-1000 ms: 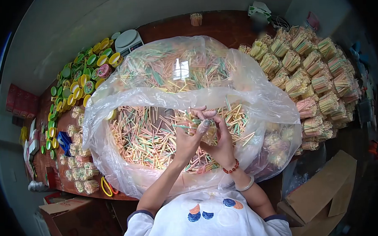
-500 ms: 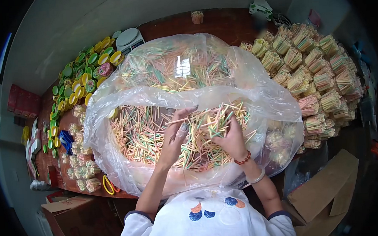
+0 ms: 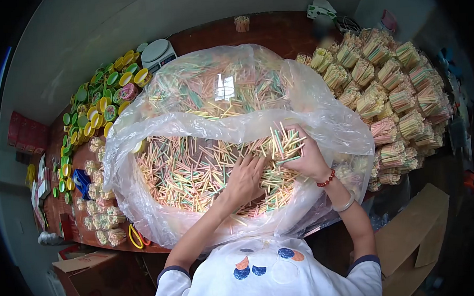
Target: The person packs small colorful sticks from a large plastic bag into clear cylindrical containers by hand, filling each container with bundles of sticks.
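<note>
Short straws in pink, yellow and green (image 3: 185, 174) fill a large clear plastic bag (image 3: 215, 125), whose mouth lies open toward me. My left hand (image 3: 243, 180) rests palm down on the loose straws inside, its fingers slightly bent and a little apart. Its thumb and palm side are hidden. Near the right side of the mouth, my right hand (image 3: 312, 158), above a red bead bracelet, is closed round a loose bunch of straws (image 3: 285, 145) that stick out at mixed angles.
Bundled straws (image 3: 393, 99) are heaped on the right, with smaller bundles (image 3: 103, 209) at left. Yellow and green round containers (image 3: 100, 101) pile up beside a scale (image 3: 156, 51). Scissors with yellow-orange handles (image 3: 135, 236) lie at the table's front edge. Cardboard boxes (image 3: 413, 235) stand below.
My right hand has moved right with its bunch of straws, away from my left hand. My left hand has turned palm down and shifted right onto the loose straws.
</note>
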A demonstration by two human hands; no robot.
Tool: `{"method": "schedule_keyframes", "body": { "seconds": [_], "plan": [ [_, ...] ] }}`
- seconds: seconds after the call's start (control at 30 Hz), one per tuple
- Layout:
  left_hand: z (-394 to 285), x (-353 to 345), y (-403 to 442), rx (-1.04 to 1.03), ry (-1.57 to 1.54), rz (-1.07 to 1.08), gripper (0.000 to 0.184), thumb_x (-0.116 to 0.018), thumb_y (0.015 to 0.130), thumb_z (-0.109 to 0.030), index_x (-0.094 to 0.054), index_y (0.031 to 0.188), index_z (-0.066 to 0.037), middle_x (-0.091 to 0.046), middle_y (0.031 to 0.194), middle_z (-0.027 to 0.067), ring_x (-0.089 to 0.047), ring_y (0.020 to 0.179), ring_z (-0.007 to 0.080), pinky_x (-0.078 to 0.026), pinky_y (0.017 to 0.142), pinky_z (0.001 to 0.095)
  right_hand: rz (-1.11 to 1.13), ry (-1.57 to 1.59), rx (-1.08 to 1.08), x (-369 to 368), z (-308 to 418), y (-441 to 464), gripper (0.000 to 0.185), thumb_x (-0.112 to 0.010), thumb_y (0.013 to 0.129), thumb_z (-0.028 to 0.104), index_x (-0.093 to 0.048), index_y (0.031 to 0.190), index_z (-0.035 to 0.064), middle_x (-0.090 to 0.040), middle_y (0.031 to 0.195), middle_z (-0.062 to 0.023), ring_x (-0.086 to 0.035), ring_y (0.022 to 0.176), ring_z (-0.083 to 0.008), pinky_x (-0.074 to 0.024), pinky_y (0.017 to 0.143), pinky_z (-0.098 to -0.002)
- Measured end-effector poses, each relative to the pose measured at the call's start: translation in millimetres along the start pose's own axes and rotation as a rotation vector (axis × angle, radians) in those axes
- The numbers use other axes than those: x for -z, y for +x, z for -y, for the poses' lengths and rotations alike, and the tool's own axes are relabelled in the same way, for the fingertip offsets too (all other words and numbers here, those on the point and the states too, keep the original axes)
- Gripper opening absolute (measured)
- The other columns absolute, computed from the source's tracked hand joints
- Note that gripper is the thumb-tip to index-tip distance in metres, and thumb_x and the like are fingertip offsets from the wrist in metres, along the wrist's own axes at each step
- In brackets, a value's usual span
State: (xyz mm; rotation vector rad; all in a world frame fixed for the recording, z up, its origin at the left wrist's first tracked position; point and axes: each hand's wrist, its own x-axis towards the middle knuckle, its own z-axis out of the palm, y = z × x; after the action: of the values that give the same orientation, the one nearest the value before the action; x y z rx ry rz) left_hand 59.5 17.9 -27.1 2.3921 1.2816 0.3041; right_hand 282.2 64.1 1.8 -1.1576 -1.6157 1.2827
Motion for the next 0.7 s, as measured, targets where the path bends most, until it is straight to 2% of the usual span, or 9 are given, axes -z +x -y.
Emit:
{"method": "schedule_keyframes", "body": {
  "seconds": [0.1,0.13,0.3,0.4,0.5,0.53,0.6,0.67,0.7],
  "plan": [
    [-1,-6,-3,0.017,-0.002,-0.004,0.078,-0.084,0.071,-0.02,-0.047,0.137,-0.002,-0.068,0.102,0.0152,-0.061,0.107,0.0354,-0.048,0.097,0.0434,0.068,0.116,0.006,11,6,0,0.068,-0.087,0.071,-0.001,-0.056,0.131,0.0043,-0.067,0.113,0.0004,-0.063,0.105,-0.007,-0.0533,0.092,-0.0266],
    [1,-7,-5,0.027,-0.005,-0.031,0.066,-0.082,0.074,-0.017,-0.052,0.131,-0.003,-0.07,0.094,0.0156,-0.064,0.099,0.036,-0.051,0.091,0.0432,0.102,0.148,-0.002,11,8,-3,0.069,-0.087,0.071,-0.002,-0.055,0.132,0.0044,-0.066,0.114,0.0011,-0.063,0.105,-0.007,-0.0533,0.093,-0.0262],
    [16,25,-34,0.194,-0.308,-0.149,0.047,-0.078,0.083,-0.01,-0.059,0.125,-0.003,-0.07,0.102,0.0159,-0.062,0.101,0.0371,-0.05,0.089,0.0492,0.154,0.186,-0.03,28,-3,-11,0.071,-0.093,0.072,0.002,-0.058,0.134,0.002,-0.068,0.121,-0.0038,-0.063,0.112,-0.0117,-0.052,0.099,-0.0288],
    [36,21,-53,0.311,-0.448,-0.272,0.042,-0.07,0.094,-0.015,-0.056,0.131,0.0,-0.06,0.114,0.0207,-0.058,0.103,0.0366,-0.048,0.092,0.0428,0.024,0.161,-0.055,12,-3,-15,0.07,-0.094,0.07,0.005,-0.06,0.132,0.0002,-0.068,0.123,-0.0062,-0.063,0.109,-0.0143,-0.0516,0.099,-0.0318],
    [40,9,-50,0.247,-0.768,-0.393,0.037,-0.056,0.108,-0.025,-0.055,0.135,0.0,-0.058,0.121,0.0145,-0.056,0.114,0.0283,-0.042,0.102,0.0376,0.02,0.201,-0.041,-4,14,-21,0.064,-0.092,0.072,0.009,-0.063,0.128,-0.0009,-0.071,0.118,-0.0078,-0.066,0.106,-0.0155,-0.0532,0.097,-0.0327],
    [19,24,-54,0.383,-0.877,-0.427,0.039,-0.052,0.11,-0.027,-0.054,0.142,-0.004,-0.058,0.132,0.0121,-0.054,0.125,0.0242,-0.038,0.111,0.0363,-0.016,0.05,-0.019,-10,16,-24,0.067,-0.091,0.072,0.007,-0.061,0.131,-0.001,-0.071,0.119,-0.0076,-0.067,0.107,-0.0153,-0.0539,0.096,-0.0325],
    [1,32,-43,0.346,-1.285,-0.478,0.054,-0.051,0.111,-0.027,-0.038,0.158,-0.004,-0.053,0.151,0.0125,-0.05,0.14,0.0224,-0.041,0.114,0.036,-0.094,-0.147,0.111,-25,26,-29,0.067,-0.091,0.07,0.008,-0.062,0.13,0.0012,-0.074,0.116,-0.0087,-0.071,0.102,-0.0156,-0.0574,0.09,-0.0327],
    [-10,32,-32,0.317,-1.322,-0.563,0.049,-0.049,0.112,-0.027,-0.044,0.153,-0.002,-0.059,0.144,0.0143,-0.056,0.133,0.0198,-0.049,0.107,0.0326,-0.111,-0.206,0.087,-35,28,-32,0.064,-0.091,0.068,0.008,-0.064,0.126,0.0034,-0.075,0.114,-0.0086,-0.072,0.098,-0.0157,-0.0587,0.087,-0.0325],
    [-15,36,-30,0.444,-1.435,-0.537,0.045,-0.048,0.112,-0.027,-0.049,0.148,-0.001,-0.06,0.142,0.015,-0.058,0.131,0.0192,-0.052,0.103,0.031,-0.13,-0.174,0.058,-41,44,-33,0.06,-0.091,0.068,0.01,-0.067,0.123,0.0035,-0.075,0.105,-0.0125,-0.074,0.097,-0.0237,-0.0585,0.089,-0.0354]
  ]
}}
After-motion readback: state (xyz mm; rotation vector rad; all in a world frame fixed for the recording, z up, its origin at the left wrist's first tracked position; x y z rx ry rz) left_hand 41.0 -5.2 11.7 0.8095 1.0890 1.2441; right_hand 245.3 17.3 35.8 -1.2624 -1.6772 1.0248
